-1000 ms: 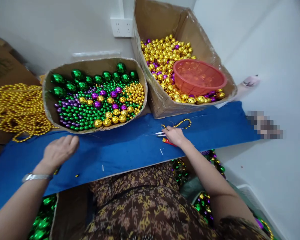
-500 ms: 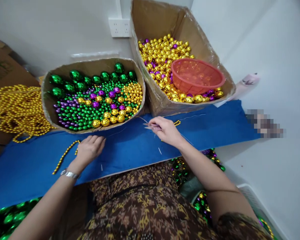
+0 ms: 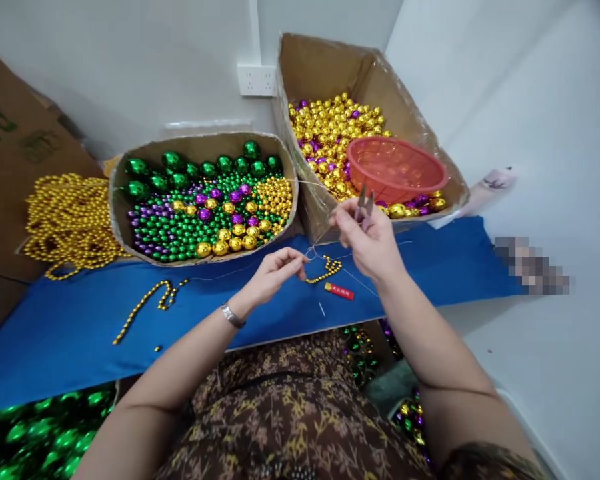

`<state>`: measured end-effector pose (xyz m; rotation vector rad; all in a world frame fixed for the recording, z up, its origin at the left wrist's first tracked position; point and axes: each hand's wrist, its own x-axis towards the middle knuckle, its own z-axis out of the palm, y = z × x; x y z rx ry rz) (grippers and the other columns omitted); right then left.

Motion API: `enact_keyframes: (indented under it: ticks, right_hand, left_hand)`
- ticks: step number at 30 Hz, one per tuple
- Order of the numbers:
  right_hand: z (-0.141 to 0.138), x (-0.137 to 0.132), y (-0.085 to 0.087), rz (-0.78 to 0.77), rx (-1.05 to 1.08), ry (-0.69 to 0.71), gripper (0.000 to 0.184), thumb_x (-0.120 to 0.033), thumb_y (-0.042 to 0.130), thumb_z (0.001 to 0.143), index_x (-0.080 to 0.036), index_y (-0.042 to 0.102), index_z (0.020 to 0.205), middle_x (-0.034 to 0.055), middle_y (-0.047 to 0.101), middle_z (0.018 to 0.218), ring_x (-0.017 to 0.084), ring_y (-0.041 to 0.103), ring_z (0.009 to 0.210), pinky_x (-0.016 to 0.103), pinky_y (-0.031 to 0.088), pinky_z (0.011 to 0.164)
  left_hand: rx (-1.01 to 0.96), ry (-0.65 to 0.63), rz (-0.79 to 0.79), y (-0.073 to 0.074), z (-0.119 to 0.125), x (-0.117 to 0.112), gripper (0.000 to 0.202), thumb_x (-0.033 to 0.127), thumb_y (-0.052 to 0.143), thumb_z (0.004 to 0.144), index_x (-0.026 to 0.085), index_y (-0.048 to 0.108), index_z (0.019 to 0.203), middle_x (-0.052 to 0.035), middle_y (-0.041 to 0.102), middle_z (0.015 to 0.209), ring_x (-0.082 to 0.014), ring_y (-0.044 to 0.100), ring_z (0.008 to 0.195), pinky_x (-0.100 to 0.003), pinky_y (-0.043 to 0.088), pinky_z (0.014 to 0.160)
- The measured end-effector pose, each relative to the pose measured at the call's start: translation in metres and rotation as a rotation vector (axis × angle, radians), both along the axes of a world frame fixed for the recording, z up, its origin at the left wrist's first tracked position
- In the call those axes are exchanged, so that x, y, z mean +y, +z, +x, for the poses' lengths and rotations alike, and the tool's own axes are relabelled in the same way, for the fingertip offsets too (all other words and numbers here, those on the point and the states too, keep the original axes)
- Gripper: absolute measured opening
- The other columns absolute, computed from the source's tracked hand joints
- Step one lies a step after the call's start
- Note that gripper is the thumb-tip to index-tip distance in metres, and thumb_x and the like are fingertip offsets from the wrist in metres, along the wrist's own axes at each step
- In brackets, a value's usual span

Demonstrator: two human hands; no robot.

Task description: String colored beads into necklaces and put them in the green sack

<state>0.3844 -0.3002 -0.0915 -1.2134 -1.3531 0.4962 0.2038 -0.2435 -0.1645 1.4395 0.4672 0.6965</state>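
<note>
My left hand (image 3: 277,275) is over the blue cloth, thumb and fingers pinched on a thin thread (image 3: 311,253) that loops beside a short gold bead strand (image 3: 326,272). In my right hand (image 3: 369,247) are small thread snips (image 3: 364,203), blades pointing up. The thread stretches between my two hands, and my right thumb and fingertip are pressed together near it. To the left, another gold bead string (image 3: 139,312) lies on the cloth, with a long thread running from its end.
A low carton (image 3: 114,217) holds green, purple and gold beads. Behind it stands a taller box (image 3: 313,50) of gold and purple balls with a red basket (image 3: 400,190). Gold bead chains (image 3: 70,213) pile at left. A small red packet (image 3: 339,291) lies on the blue cloth (image 3: 430,260).
My left hand has moved right, off the bead string at left, to the thread near the middle. My right hand has risen to the right, turning the snips upward. The red packet is now exposed.
</note>
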Motion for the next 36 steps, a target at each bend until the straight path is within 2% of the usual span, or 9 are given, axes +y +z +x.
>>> enact_keyframes:
  ticks: [2, 5, 9, 12, 17, 26, 29, 33, 36]
  right_hand:
    - [0.022, -0.012, -0.022, -0.084, -0.123, -0.114, 0.024, -0.044, 0.053, 0.09, -0.02, 0.056, 0.086, -0.0021, 0.058, 0.075, 0.009, 0.052, 0.064, 0.022, 0.043, 0.059]
    - [0.043, -0.029, -0.066, -0.342, -0.38, -0.198, 0.022, -0.04, 0.054, 0.089, -0.019, 0.06, 0.085, -0.0016, 0.061, 0.071, 0.012, 0.056, 0.064, 0.024, 0.044, 0.062]
    - [0.039, -0.046, -0.107, -0.542, -0.565, -0.197, 0.033, -0.042, 0.052, 0.091, -0.021, 0.058, 0.114, 0.0055, 0.07, 0.106, 0.019, 0.066, 0.091, 0.028, 0.049, 0.076]
    - [0.021, -0.054, -0.112, -0.52, -0.708, -0.128, 0.037, -0.044, 0.043, 0.096, -0.024, 0.055, 0.125, 0.0066, 0.066, 0.119, 0.019, 0.064, 0.103, 0.027, 0.048, 0.083]
    - [-0.005, -0.056, -0.106, -0.564, -0.966, -0.085, 0.043, -0.051, 0.034, 0.099, -0.027, 0.058, 0.125, 0.0066, 0.068, 0.109, 0.018, 0.065, 0.096, 0.023, 0.044, 0.072]
    - [-0.025, -0.045, -0.107, -0.572, -1.134, -0.053, 0.044, -0.051, 0.029, 0.1, -0.027, 0.06, 0.121, 0.0087, 0.066, 0.1, 0.018, 0.063, 0.087, 0.023, 0.035, 0.063]
    - [-0.025, -0.041, -0.112, -0.54, -1.104, -0.1, 0.042, -0.048, 0.03, 0.1, -0.027, 0.063, 0.115, 0.0069, 0.067, 0.097, 0.017, 0.063, 0.088, 0.023, 0.035, 0.065]
    - [-0.01, -0.032, -0.123, -0.567, -0.887, -0.166, 0.035, -0.049, 0.037, 0.098, -0.028, 0.059, 0.116, 0.0043, 0.067, 0.106, 0.017, 0.063, 0.092, 0.023, 0.039, 0.068]
    - [0.001, -0.022, -0.131, -0.606, -0.763, -0.056, 0.036, -0.052, 0.051, 0.092, -0.027, 0.056, 0.118, 0.0029, 0.065, 0.112, 0.017, 0.063, 0.097, 0.023, 0.043, 0.073]
  left_hand:
    - [0.129, 0.073, 0.089, -0.01, -0.01, 0.003, 0.029, 0.044, 0.06, 0.086, 0.015, 0.062, 0.087, -0.0023, 0.063, 0.068, -0.0121, 0.056, 0.062, -0.025, 0.046, 0.062]
    - [0.368, 0.101, 0.264, -0.027, -0.024, 0.007, 0.024, 0.039, 0.057, 0.086, 0.015, 0.062, 0.083, -0.0014, 0.063, 0.069, -0.0116, 0.054, 0.061, -0.023, 0.041, 0.057]
    - [0.545, 0.113, 0.405, -0.047, -0.03, 0.006, 0.019, 0.032, 0.052, 0.087, 0.016, 0.06, 0.081, -0.0001, 0.063, 0.068, -0.0115, 0.053, 0.06, -0.023, 0.039, 0.058]
    - [0.568, 0.136, 0.422, -0.053, -0.029, 0.003, 0.018, 0.03, 0.05, 0.087, 0.016, 0.06, 0.082, -0.0003, 0.063, 0.069, -0.0121, 0.054, 0.061, -0.024, 0.039, 0.059]
    - [0.577, 0.168, 0.444, -0.049, -0.027, -0.001, 0.019, 0.031, 0.049, 0.088, 0.017, 0.059, 0.082, 0.0004, 0.061, 0.066, -0.0121, 0.051, 0.059, -0.023, 0.037, 0.056]
    - [0.603, 0.15, 0.517, -0.041, -0.024, -0.007, 0.017, 0.028, 0.048, 0.088, 0.016, 0.059, 0.084, 0.0019, 0.059, 0.064, -0.0105, 0.048, 0.056, -0.022, 0.034, 0.055]
    - [0.595, 0.148, 0.528, -0.041, -0.025, -0.008, 0.016, 0.026, 0.048, 0.088, 0.016, 0.059, 0.083, 0.0022, 0.059, 0.065, -0.01, 0.048, 0.056, -0.021, 0.034, 0.056]
    - [0.591, 0.167, 0.499, -0.04, -0.028, -0.007, 0.015, 0.027, 0.048, 0.087, 0.016, 0.058, 0.083, 0.002, 0.059, 0.065, -0.0102, 0.048, 0.056, -0.021, 0.035, 0.055]
    - [0.59, 0.181, 0.482, -0.041, -0.03, -0.006, 0.017, 0.029, 0.048, 0.087, 0.016, 0.058, 0.083, 0.0017, 0.059, 0.065, -0.0107, 0.049, 0.057, -0.022, 0.035, 0.056]
